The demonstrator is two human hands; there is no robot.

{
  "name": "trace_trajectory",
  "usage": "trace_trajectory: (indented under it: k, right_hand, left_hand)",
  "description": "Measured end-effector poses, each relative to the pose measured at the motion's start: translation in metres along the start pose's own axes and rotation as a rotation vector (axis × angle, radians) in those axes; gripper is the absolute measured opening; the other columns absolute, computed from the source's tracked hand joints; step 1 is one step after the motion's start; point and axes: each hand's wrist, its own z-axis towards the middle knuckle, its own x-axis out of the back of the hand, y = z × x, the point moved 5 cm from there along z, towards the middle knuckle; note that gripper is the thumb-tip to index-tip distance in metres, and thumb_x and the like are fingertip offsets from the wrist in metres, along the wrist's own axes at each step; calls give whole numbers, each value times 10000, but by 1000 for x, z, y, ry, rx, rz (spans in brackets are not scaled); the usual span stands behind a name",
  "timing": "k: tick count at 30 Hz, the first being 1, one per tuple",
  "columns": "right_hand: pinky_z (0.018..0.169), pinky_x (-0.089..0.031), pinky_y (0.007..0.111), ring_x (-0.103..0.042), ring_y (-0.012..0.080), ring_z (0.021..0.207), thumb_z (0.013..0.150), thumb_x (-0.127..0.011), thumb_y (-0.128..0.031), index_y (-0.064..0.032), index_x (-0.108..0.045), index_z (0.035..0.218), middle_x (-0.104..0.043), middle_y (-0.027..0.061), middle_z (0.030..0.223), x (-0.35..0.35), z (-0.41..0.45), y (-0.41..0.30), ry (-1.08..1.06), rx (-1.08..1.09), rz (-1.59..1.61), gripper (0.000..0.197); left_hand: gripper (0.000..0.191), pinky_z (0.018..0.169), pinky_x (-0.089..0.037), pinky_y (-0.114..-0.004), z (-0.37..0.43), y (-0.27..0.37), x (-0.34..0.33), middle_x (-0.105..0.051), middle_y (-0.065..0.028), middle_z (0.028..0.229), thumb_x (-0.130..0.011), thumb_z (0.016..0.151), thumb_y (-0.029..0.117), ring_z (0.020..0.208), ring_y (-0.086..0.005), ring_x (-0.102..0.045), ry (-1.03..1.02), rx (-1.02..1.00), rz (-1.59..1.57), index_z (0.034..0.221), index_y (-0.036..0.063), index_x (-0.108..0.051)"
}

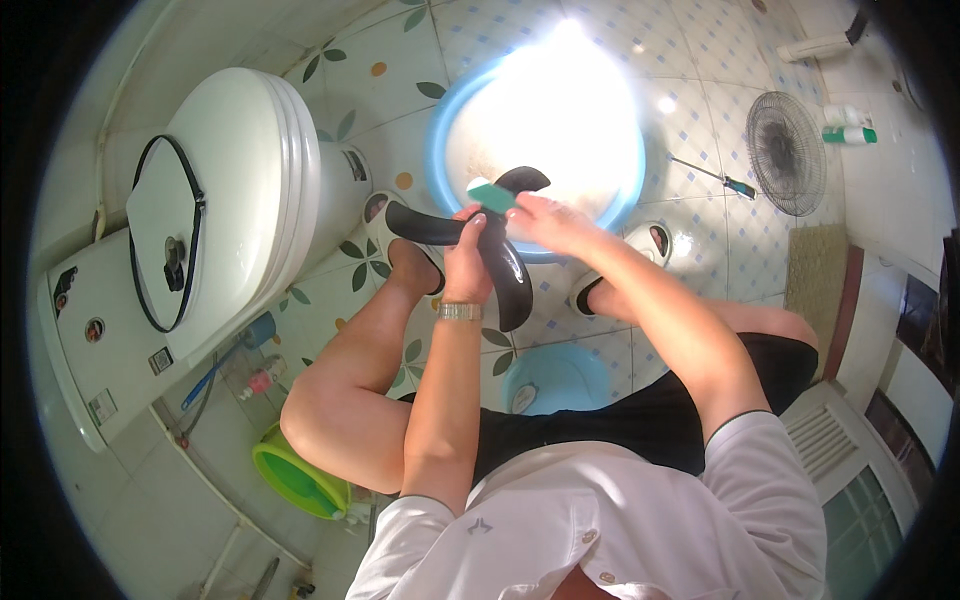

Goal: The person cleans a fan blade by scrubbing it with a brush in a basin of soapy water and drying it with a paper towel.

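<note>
My left hand (469, 270), with a metal watch on its wrist, grips a glossy black three-blade fan impeller (508, 281) near its hub. The impeller is held over the near rim of a light blue round basin (437, 150). One blade points left, one towards me, and one out over the basin. In my right hand (551, 223) is a green scrubbing brush or pad (491, 197) with a whitish side, held against or just above the impeller near the hub; the contact is hidden. Strong glare washes out much of the basin's whitish contents.
A wire fan grille (786, 154) and a screwdriver (712, 178) lie to the right. On the left, a black hoop (196, 176) and a small dark part (174, 262) rest on the toilet lid (232, 127). A green bucket (262, 457) and pink bottle (262, 377) stand lower left.
</note>
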Motion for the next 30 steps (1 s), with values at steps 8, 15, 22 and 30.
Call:
trace_trajectory:
  k: [8,15,22,30]
  right_hand:
    - [814,-495,408,-637,308,947,978,-429,-400,-21,-612,1113,-658,187,999,31,20,103,194,-295,-159,441]
    - [465,-312,221,-374,55,493,959,-546,-341,-37,-615,945,-442,-52,601,60,-33,25,178,-264,795,313]
    - [536,-390,270,-479,103,583,948,-560,-309,-24,-617,958,-528,19,674,87,-84,-17,236,-5,471,290]
    - [537,-396,280,-476,111,570,952,-521,-351,-26,-635,931,-522,16,649,100,-59,-14,156,-158,453,345]
  left_hand:
    - [404,937,-441,-312,-15,22,-32,-572,-102,1212,-578,883,19,1060,-173,-564,-106,-391,294,1274,12,-478]
    - [414,944,-480,-376,-66,42,-75,-558,-162,1313,-605,819,-29,1179,-339,-564,-223,-977,896,1219,27,-515]
    - [356,748,-541,-366,-99,51,-81,-525,-168,1352,-581,799,-34,913,-320,-650,-285,-1080,1064,1139,55,-520]
    - [291,775,-522,-338,-134,51,-83,-553,-175,1323,-640,817,11,941,-269,-651,-284,-1019,861,1076,68,-520]
